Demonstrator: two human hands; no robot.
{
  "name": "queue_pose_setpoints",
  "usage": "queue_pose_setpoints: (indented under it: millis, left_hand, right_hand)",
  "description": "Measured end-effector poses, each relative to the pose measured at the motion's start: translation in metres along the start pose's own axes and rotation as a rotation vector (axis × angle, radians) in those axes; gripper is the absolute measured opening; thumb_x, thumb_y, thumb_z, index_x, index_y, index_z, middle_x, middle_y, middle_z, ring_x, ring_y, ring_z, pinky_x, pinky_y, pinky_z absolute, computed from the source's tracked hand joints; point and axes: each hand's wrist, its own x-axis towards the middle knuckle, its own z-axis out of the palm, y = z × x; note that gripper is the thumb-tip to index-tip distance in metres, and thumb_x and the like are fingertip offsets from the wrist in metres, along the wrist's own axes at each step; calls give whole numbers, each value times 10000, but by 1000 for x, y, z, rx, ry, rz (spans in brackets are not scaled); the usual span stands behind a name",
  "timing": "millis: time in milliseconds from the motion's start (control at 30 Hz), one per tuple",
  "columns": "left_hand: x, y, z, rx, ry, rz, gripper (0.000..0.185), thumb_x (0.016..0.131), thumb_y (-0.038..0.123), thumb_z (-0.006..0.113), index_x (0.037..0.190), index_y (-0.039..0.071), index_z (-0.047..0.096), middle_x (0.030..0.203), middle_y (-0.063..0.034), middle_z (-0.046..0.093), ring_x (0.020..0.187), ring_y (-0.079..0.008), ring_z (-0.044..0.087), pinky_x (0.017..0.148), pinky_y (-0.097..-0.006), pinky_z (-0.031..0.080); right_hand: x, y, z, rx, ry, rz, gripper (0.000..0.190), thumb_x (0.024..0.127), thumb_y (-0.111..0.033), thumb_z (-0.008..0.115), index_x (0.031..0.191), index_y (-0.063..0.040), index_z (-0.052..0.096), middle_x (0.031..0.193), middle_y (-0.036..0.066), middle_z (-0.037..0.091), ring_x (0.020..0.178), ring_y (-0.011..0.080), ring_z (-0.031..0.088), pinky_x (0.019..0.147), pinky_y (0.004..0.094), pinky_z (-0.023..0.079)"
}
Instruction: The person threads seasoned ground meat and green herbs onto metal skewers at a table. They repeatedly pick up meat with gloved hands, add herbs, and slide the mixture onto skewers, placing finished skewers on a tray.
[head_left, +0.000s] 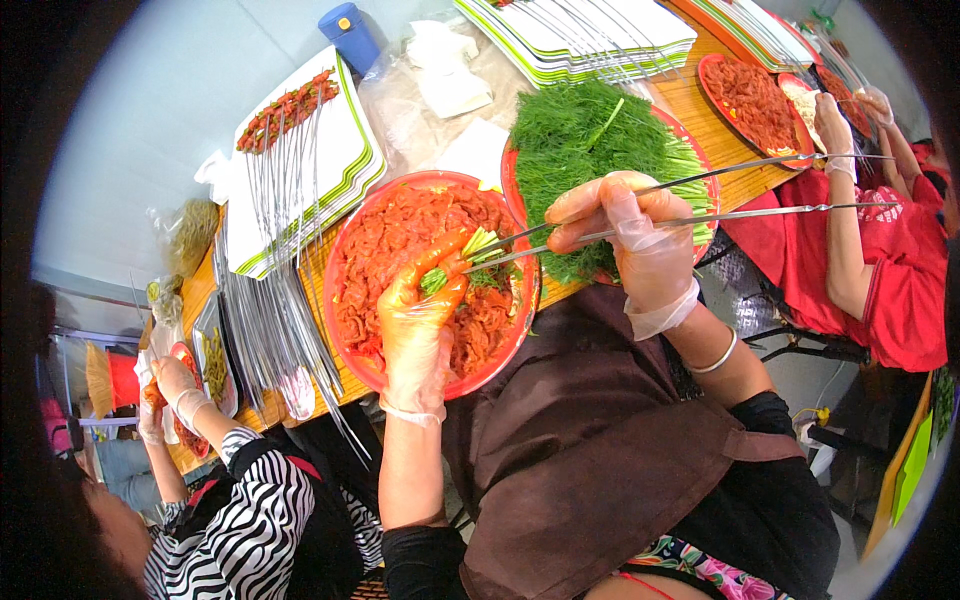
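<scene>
My left hand (420, 307), in a clear plastic glove stained orange, grips a short bundle of green stems (433, 282) over a red basin (339, 330). Thin slices of marinated raw meat (390, 225) fill that basin. In my right hand (634, 232), also gloved, are two long metal skewers (735, 214). Their tips point left and meet the stems at my left fingers; whether they pierce them is hidden. Beyond and below my right hand lies a heap of fresh dill (585, 142) in a round red-rimmed tray (508, 180).
Bare metal skewers (262, 337) lie left of the basin. Skewered meat (289, 109) rests on stacked white trays (352, 150); another tray stack (600, 56) stands behind. A blue lidded cup (349, 37) is at the back. People work at left (247, 495) and right (885, 277).
</scene>
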Motion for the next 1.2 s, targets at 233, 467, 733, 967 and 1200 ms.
queue_pose_setpoints:
  millis: [233, 467, 733, 967, 1200]
  left_hand:
    - [1, -7, -2, -1, 69, 34, 333, 757, -88, 596, 1084, -38, 562, 1023, -103, 606, 904, -155, 584, 806, -253, 482]
    - [0, 2, 1, -97, -38, -5, 293, 817, 0, 556, 1102, -63, 537, 1001, -122, 605, 894, -186, 589, 815, -296, 484]
    - [3, 16, 11, -186, -43, -134, 293, 864, 33, 484, 1130, -87, 510, 1062, -184, 584, 955, -241, 584, 823, -333, 492]
    - [8, 5, -1, 16, 52, -70, 290, 801, -46, 573, 1092, -50, 563, 1043, -124, 608, 906, -180, 593, 798, -278, 494]
    - [8, 16, 9, 279, -5, 83, 338, 791, -49, 592, 1126, -22, 556, 1028, -83, 614, 887, -140, 581, 807, -243, 469]
  right_hand:
    - [-6, 9, 0, 67, 47, 4, 400, 936, -274, 427, 790, 67, 576, 761, 156, 628, 610, 210, 631, 590, 296, 530]
    - [-6, 13, 1, 44, 110, 1, 411, 939, -289, 422, 785, 61, 573, 745, 146, 626, 599, 202, 625, 591, 293, 523]
    - [-12, 11, 3, -77, 17, -164, 427, 938, -295, 417, 762, 61, 574, 732, 157, 626, 611, 204, 618, 612, 297, 507]
    - [-13, -11, -4, 127, -47, -50, 327, 939, -212, 429, 853, 63, 582, 845, 143, 628, 697, 187, 625, 679, 295, 521]
    - [4, -12, 3, 50, -58, 3, 303, 929, -171, 453, 813, 76, 584, 831, 147, 626, 678, 188, 624, 643, 273, 528]
